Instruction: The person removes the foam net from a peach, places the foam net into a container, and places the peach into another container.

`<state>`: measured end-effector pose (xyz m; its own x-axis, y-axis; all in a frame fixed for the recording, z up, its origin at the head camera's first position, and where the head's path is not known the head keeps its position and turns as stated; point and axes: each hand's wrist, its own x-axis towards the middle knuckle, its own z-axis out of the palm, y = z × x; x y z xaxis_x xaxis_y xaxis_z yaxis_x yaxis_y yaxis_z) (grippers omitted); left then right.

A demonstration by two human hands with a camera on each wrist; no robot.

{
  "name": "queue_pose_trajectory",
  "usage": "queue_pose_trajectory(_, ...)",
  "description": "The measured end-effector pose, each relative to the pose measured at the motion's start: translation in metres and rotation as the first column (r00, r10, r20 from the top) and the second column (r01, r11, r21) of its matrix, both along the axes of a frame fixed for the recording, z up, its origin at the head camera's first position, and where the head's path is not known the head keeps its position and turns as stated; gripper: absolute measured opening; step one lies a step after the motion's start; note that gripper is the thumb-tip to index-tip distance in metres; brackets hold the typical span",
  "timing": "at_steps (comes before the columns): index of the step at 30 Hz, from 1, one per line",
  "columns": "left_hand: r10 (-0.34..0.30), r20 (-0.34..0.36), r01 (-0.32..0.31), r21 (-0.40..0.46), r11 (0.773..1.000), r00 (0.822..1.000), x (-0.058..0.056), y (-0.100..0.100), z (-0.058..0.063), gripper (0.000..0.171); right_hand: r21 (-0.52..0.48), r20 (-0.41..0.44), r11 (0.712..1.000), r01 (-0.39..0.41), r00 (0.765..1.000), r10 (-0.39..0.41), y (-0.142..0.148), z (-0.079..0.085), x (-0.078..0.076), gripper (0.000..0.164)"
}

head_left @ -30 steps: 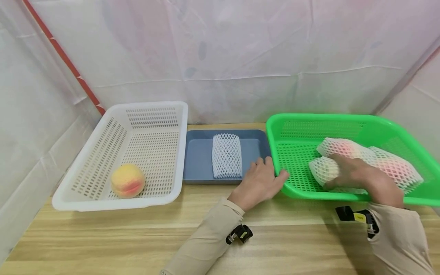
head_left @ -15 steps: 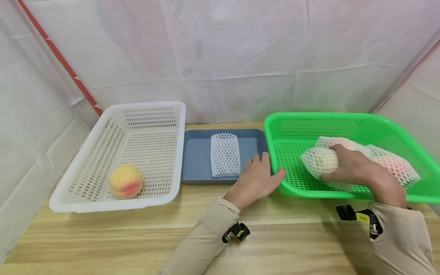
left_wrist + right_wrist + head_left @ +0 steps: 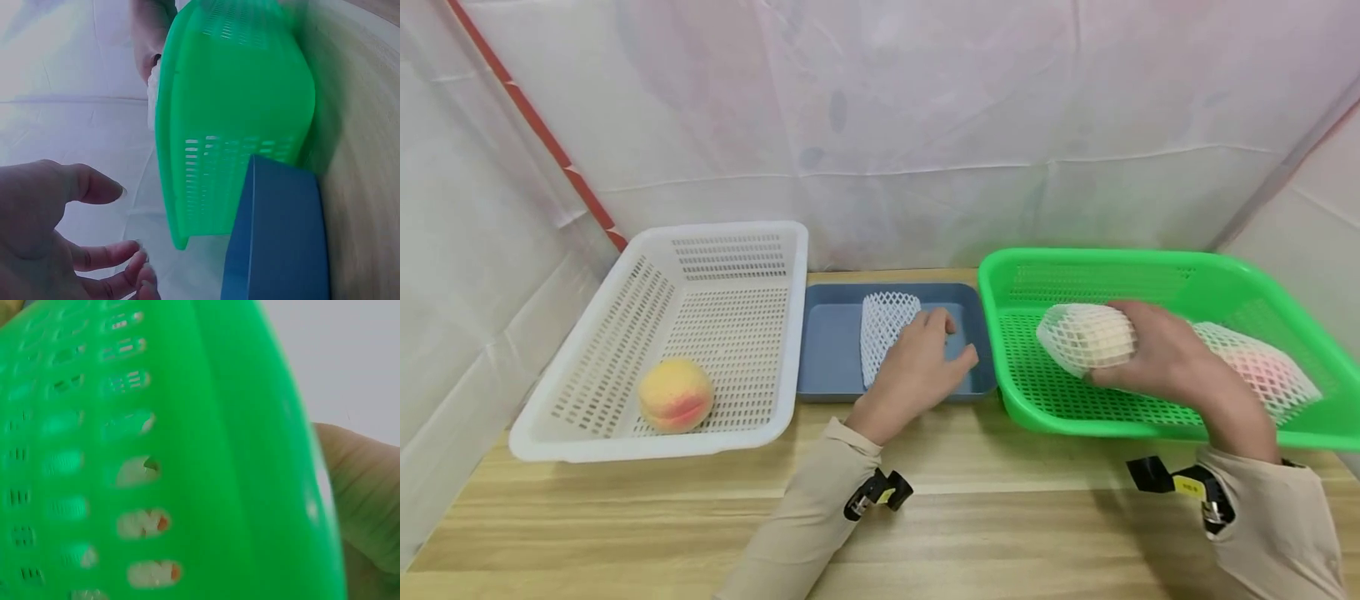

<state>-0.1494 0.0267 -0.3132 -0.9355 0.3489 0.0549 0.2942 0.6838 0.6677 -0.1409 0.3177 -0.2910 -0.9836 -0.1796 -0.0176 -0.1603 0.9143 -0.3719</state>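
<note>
My right hand (image 3: 1172, 354) grips a pale yellow peach in a white foam net (image 3: 1086, 337), held over the green basket (image 3: 1060, 427). Its fingers curl round the near end, and the far end points left. Another netted peach (image 3: 1258, 367), pinkish, lies in the basket behind that wrist. My left hand (image 3: 917, 358) hovers over the blue-grey tray (image 3: 831, 333), thumb apart from loosely bent fingers, with nothing in it. Under and beside it lies a flat white foam net (image 3: 883, 325), partly covered. In the left wrist view the left hand (image 3: 69, 237) is beside the green basket.
At the left stands a white plastic basket (image 3: 797, 350) with a bare yellow-and-red peach (image 3: 676, 396) near its front. Tray and baskets line up along the back of the wooden table (image 3: 1000, 533). A pale sheet (image 3: 917, 100) hangs behind as a wall.
My right hand has lifted the netted peach and shifted it left within the green basket. My left hand has left the green basket's rim and moved left over the tray.
</note>
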Motion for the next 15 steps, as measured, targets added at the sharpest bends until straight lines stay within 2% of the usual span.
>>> queue_pose_trajectory(4,-0.019,-0.029,0.02,0.021,1.0,0.999,0.002,-0.009,0.001,0.03,0.0,-0.033,1.0,-0.006,0.999,0.006,-0.006,0.0,0.001,0.098)
queue_pose_trajectory(9,-0.048,-0.006,0.049,0.057,0.997,0.999,0.003,-0.025,0.002,0.025,0.003,-0.034,1.0,0.004,0.999,-0.004,-0.01,0.002,0.001,0.1)
queue_pose_trajectory(15,-0.024,-0.037,0.025,0.044,0.999,0.999,0.004,-0.042,0.004,0.028,0.002,-0.049,1.0,-0.002,0.999,0.002,-0.011,0.003,0.001,0.097)
